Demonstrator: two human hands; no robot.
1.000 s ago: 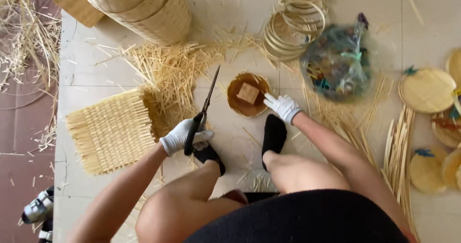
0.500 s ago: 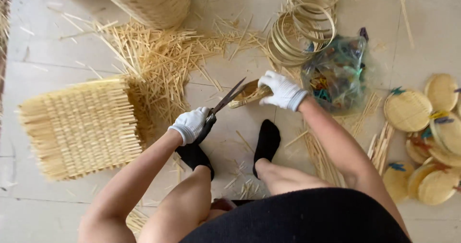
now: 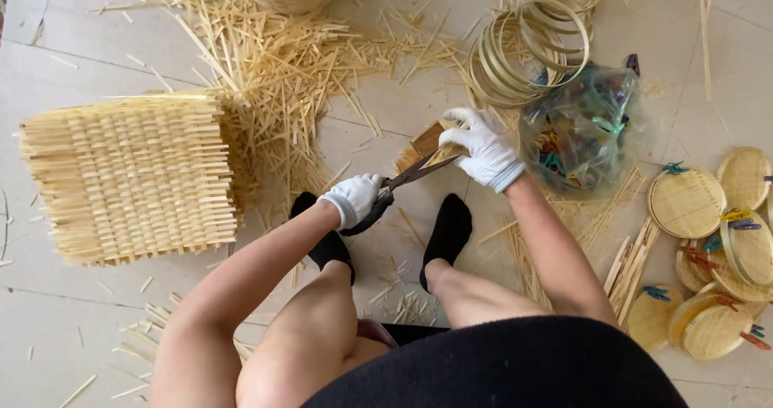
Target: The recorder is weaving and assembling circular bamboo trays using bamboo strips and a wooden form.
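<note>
My left hand (image 3: 355,198), in a white glove, grips the dark handles of a pair of scissors (image 3: 407,176). The blades point up and right, into the edge of a small round woven bamboo piece (image 3: 425,144). My right hand (image 3: 481,147), also gloved in white, holds that woven piece from the right and covers much of it. Both hands work just above my feet in black socks (image 3: 448,229), over the pale tiled floor.
A stack of square woven bamboo mats (image 3: 133,176) lies at the left. Cut bamboo slivers (image 3: 282,62) litter the floor above it. Bamboo rings (image 3: 531,45), a clear bag of coloured clips (image 3: 581,130) and finished round baskets (image 3: 708,239) lie at the right.
The scissors swung from upright to pointing right, onto the woven piece. My right hand lifted that piece off the floor. The view moved closer.
</note>
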